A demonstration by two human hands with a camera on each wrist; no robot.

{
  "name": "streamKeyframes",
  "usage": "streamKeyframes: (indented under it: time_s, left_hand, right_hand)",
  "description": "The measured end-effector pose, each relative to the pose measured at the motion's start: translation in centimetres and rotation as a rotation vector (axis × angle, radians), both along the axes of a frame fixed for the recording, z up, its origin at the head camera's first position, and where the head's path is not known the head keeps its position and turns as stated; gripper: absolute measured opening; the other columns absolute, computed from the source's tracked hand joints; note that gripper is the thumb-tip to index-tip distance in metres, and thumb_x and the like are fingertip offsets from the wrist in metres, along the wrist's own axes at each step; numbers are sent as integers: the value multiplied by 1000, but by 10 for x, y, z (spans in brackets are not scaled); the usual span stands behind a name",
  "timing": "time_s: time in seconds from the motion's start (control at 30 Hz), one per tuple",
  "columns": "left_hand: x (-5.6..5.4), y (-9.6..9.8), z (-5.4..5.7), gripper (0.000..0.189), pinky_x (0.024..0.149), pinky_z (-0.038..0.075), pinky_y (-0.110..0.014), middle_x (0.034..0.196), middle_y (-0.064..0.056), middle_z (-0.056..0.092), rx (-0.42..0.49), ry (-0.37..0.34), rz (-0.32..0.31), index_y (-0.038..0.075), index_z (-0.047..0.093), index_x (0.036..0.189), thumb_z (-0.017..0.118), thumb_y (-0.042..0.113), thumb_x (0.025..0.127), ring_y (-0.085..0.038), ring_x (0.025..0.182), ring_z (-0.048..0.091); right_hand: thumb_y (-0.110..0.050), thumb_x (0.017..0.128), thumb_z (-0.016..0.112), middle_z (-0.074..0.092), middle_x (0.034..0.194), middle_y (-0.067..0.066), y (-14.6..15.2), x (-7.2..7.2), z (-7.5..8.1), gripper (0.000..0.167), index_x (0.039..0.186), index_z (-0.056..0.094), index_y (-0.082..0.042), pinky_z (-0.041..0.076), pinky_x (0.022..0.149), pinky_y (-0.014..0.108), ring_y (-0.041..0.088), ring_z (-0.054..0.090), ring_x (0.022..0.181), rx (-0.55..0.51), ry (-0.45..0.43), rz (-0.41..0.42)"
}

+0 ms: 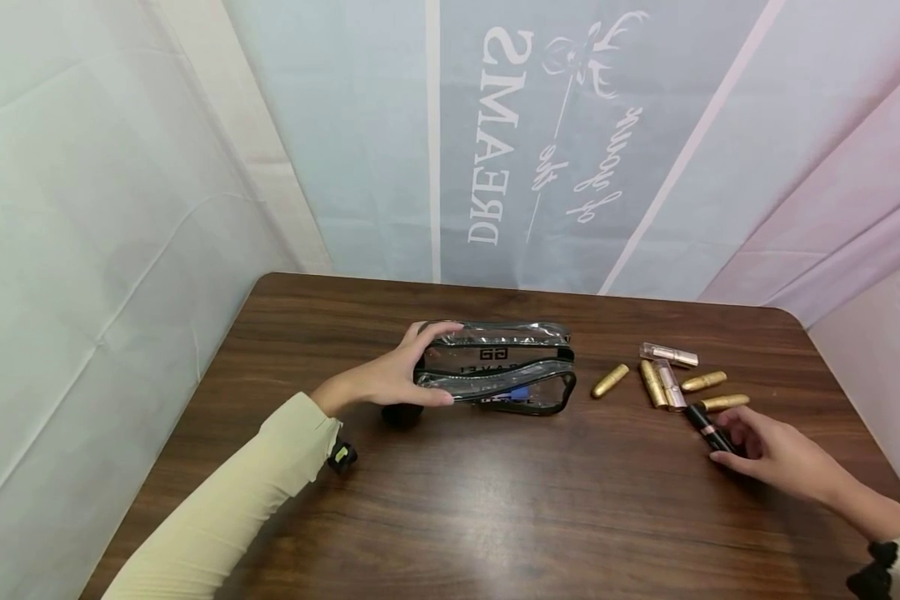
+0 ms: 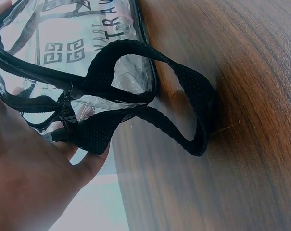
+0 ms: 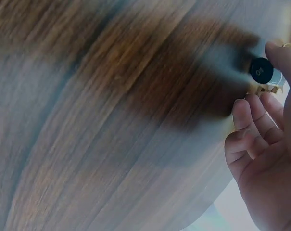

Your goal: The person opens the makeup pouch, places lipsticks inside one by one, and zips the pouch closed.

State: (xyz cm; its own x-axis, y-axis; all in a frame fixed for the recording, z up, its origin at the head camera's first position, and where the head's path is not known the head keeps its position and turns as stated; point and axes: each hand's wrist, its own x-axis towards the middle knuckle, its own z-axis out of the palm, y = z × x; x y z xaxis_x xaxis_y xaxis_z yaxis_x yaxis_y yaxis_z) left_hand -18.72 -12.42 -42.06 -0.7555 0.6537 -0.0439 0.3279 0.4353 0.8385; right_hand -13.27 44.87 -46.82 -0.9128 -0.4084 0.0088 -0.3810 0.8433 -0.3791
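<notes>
A clear plastic pouch (image 1: 487,385) with black trim and black lettering stands on the table, its zip top open. My left hand (image 1: 397,367) grips the pouch's left end, thumb at the front and fingers over the back. A black strap loop (image 2: 200,94) sticks out beside that hand. Something small and blue (image 1: 520,392) shows through the pouch's front. At the right, my right hand (image 1: 783,454) pinches a black lipstick tube (image 1: 707,427) with a rosy band between thumb and fingers. Its round end (image 3: 261,70) faces the right wrist camera.
Just beyond the right hand lie several gold lipstick tubes (image 1: 652,384) and two clear-capped pinkish ones (image 1: 670,356). A single gold tube (image 1: 610,381) lies between them and the pouch. Cloth curtains (image 1: 375,167) hang behind the wooden table (image 1: 450,517).
</notes>
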Motion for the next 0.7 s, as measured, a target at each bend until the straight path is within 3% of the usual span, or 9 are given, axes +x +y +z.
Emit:
streamKeyframes:
  time_s: [0.4, 0.7]
  left_hand:
    - [1, 0, 0, 94, 105, 37, -60, 155, -7, 18, -10, 12, 1, 44, 17, 158, 80, 42, 88, -26, 133, 38]
    - [0, 1, 0, 94, 106, 37, -61, 156, -7, 16, -10, 1, 3, 46, 17, 158, 81, 41, 88, -28, 136, 36]
  right_hand:
    - [-5, 81, 85, 55, 81, -9, 10, 1, -4, 33, 107, 64, -7, 38, 53, 25, -4, 43, 64, 35, 33, -20]
    - [1, 77, 86, 63, 91, -7, 6, -3, -7, 36, 104, 67, -12, 40, 55, 25, -6, 45, 69, 29, 154, 15]
